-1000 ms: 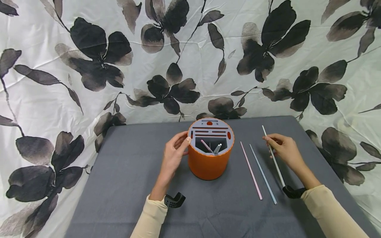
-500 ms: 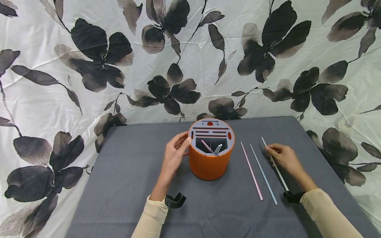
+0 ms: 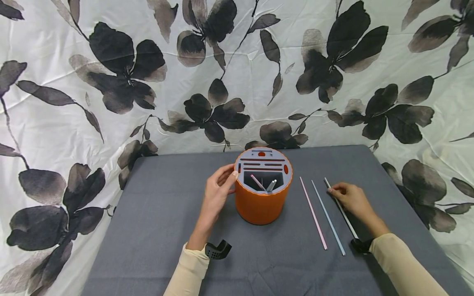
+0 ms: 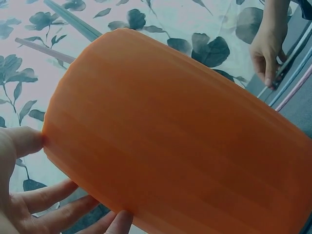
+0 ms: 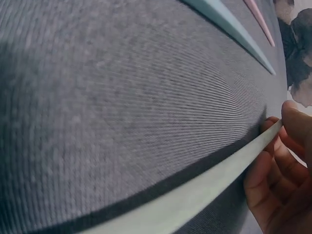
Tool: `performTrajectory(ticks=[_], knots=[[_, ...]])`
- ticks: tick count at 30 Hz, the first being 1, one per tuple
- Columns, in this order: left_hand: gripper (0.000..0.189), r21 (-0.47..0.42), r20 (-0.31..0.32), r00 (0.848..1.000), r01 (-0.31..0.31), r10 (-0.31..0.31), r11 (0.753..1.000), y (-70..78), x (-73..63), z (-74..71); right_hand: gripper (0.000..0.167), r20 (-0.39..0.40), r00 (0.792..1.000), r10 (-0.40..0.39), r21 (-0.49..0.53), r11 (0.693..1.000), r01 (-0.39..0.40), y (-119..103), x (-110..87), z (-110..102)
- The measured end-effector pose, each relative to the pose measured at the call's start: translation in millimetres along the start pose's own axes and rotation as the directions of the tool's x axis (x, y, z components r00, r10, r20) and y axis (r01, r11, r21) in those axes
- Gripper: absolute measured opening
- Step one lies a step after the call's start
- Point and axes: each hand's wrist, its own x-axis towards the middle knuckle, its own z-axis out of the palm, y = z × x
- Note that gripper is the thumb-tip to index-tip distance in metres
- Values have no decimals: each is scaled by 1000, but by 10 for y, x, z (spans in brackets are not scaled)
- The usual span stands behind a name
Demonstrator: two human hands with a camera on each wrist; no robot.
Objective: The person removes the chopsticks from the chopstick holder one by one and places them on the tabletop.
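**One hand on the pot, one on a stick**

So there's an orange holder (image 3: 260, 209) near the far edge of the grey surface (image 3: 166, 205), roughly midway along it; the left hand (image 3: 217, 183) has it by the side, thumb at the rim and fingers round the wall, a pretty wide grip; a pink rod (image 3: 256, 180) and a pale rod (image 3: 271, 185) stick up in its big compartment; over toward the right edge, the right hand (image 3: 352, 200) is pinching a white stick (image 5: 195, 192) near its far end, fingertips nearly together; can't tell if that tip touches the surface; between holder and hand lie a pink stick (image 3: 313, 213) and a blue stick (image 3: 328, 218), side by side, not touching
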Motion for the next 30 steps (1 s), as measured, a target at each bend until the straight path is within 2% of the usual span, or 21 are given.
performTrajectory(ticks=[8, 15, 25, 30], knots=[[38, -7, 2, 1000, 3, -3, 1000, -4, -10, -1, 29, -44, 998, -34, -115, 993, 29, 12, 27, 53], [39, -15, -3, 1000, 8, -8, 1000, -4, -23, 4, 32, -49, 998, -25, -158, 987, 17, -15, 6, 83], [38, -24, 6, 1000, -2, 2, 1000, 8, -9, -1, 35, -33, 998, 48, -162, 985, -53, -54, -16, 109], [39, -16, 6, 1000, 3, -3, 1000, 14, -1, 0, 36, 22, 996, 81, -94, 992, -79, -45, -4, 62]])
